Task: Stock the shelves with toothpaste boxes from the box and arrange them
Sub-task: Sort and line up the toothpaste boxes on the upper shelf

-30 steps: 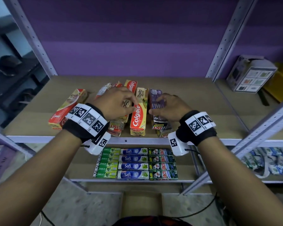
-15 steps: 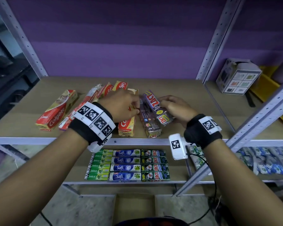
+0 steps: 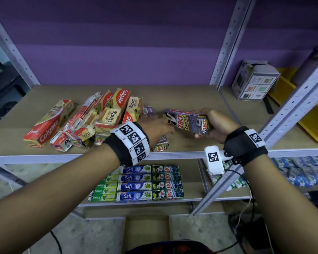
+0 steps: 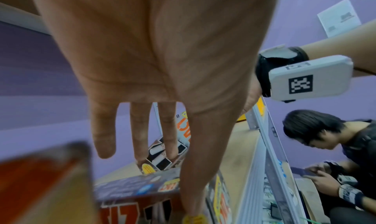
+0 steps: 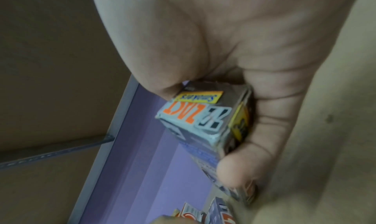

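Observation:
My right hand grips a purple Zact Smokers box by its right end and holds it lying sideways just above the shelf board. In the right wrist view the thumb and fingers of the right hand wrap that Zact box. My left hand reaches across with straight fingers, which touch the left end of the raised box. Its thumb lies over a second Zact box flat on the shelf. Left of the hands lies an untidy pile of Colgate boxes.
One Colgate box lies apart at the far left. The lower shelf holds neat rows of Safi and Zact boxes. A cardboard box stands on the floor below. A white carton and yellow bins sit beyond the right upright.
My right hand has lifted one Zact box off the row and carried it right, turning it sideways. My left hand has left the Colgate boxes and moved right to the Zact boxes.

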The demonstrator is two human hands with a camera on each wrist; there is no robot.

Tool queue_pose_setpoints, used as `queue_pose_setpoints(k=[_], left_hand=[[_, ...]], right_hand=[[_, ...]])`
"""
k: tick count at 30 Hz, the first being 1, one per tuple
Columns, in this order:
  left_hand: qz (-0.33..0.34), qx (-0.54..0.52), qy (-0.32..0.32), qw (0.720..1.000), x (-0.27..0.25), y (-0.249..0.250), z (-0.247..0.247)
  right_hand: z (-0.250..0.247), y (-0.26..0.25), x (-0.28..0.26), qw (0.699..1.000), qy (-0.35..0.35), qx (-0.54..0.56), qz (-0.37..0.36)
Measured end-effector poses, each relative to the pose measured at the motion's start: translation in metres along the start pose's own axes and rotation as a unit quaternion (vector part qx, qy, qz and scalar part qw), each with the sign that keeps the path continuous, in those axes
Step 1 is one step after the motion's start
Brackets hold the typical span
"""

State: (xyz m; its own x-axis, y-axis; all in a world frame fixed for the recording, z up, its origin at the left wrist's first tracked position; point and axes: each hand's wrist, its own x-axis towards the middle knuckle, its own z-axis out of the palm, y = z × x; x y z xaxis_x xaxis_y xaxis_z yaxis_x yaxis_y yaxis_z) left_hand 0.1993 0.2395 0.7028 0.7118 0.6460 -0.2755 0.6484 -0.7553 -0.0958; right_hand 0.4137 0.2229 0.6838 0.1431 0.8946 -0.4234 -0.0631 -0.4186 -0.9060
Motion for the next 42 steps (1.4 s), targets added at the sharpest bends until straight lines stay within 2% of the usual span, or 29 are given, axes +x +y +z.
queue_pose_setpoints(k=[4,7,11,16,21,26,29,33,39,42], left_hand=[[0.001,0.037,-0.045,0.998,0.005,0.005,-0.001],[0.007,0.060,-0.066,0.996,0.006,0.004,-0.001],[0.019,0.052,-0.036,0.998,0.006,0.002,0.003],[0.026,0.042,-0.018,0.999,0.005,-0.002,0.003],[0.032,-0.032,0.055,0.997,-0.003,-0.009,-0.014],[0.028,-0.129,0.151,0.980,-0.013,-0.025,-0.038],[-0.009,-0.204,0.186,0.961,-0.017,-0.040,-0.043],[-0.053,-0.352,0.209,0.911,-0.018,-0.054,-0.046],[-0.066,-0.441,0.232,0.864,-0.026,-0.067,-0.045],[-0.048,-0.548,0.236,0.801,-0.032,-0.075,-0.043]], right_hand=[[-0.009,0.000,0.001,0.995,0.037,-0.061,-0.072],[-0.016,0.001,-0.002,0.995,0.009,-0.059,-0.082],[-0.020,0.005,-0.008,0.988,-0.047,-0.081,-0.123],[-0.021,0.002,-0.009,0.951,-0.008,-0.223,-0.215],[-0.026,-0.005,-0.004,0.930,-0.012,-0.259,-0.258],[-0.039,-0.010,0.003,0.924,0.021,-0.270,-0.271],[-0.048,-0.013,0.005,0.916,0.041,-0.286,-0.278],[-0.057,-0.012,0.009,0.911,0.070,-0.311,-0.262],[-0.054,0.012,0.024,0.891,0.085,-0.378,-0.238],[-0.048,0.017,0.036,0.886,0.074,-0.405,-0.215]])
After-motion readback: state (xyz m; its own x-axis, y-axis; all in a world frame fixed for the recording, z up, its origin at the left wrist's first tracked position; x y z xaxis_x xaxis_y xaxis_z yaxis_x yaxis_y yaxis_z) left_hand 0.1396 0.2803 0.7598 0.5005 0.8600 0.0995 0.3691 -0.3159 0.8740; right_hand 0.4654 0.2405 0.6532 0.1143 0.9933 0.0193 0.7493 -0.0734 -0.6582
